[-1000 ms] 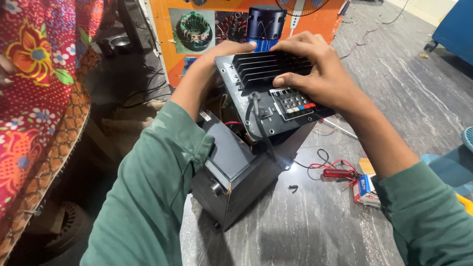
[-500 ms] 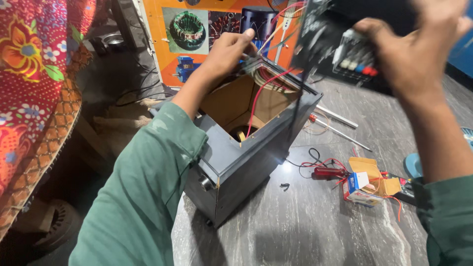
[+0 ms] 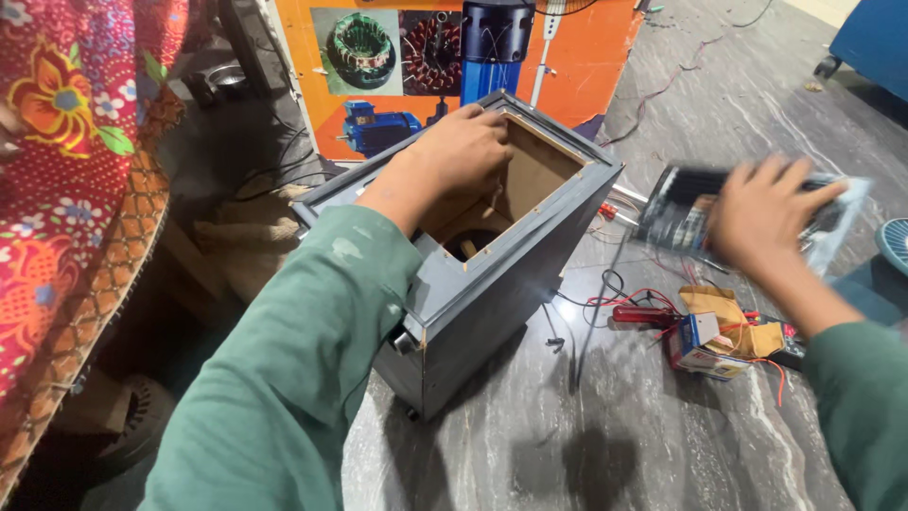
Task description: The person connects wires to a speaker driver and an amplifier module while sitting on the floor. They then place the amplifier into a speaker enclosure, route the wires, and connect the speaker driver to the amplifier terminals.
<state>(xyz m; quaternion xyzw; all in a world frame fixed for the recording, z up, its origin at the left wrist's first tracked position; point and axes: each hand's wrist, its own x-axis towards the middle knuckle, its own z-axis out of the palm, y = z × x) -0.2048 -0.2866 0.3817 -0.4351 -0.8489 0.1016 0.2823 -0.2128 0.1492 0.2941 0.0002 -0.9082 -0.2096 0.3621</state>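
Dark grey speaker box (image 3: 492, 274) stands tilted on the grey marble floor (image 3: 662, 445), its rectangular opening facing up and toward the camera. Bare wood shows inside the cavity.

Left hand (image 3: 459, 156) rests on the top edge of the box at the near-left side of the opening, fingers curled over the rim and reaching slightly inside. It grips the box wall; green sleeve runs back from the wrist toward the lower left.

Right hand (image 3: 761, 213) is to the right of the box, well apart from it, above the floor. It lies palm-down over a black amplifier panel (image 3: 695, 203), fingers spread across the top and closed around it. Hand and panel are motion-blurred; panel detail cannot be read. The panel is fully outside the box, level with its upper right corner.

Below the right hand on the floor: a red-handled tool (image 3: 638, 314), loose red and black wires (image 3: 591, 284), a small carton (image 3: 700, 345), and a brown cloth (image 3: 728, 317).

Behind the box: an orange poster (image 3: 577, 57) showing motor parts. Left edge: red floral fabric (image 3: 57, 142).
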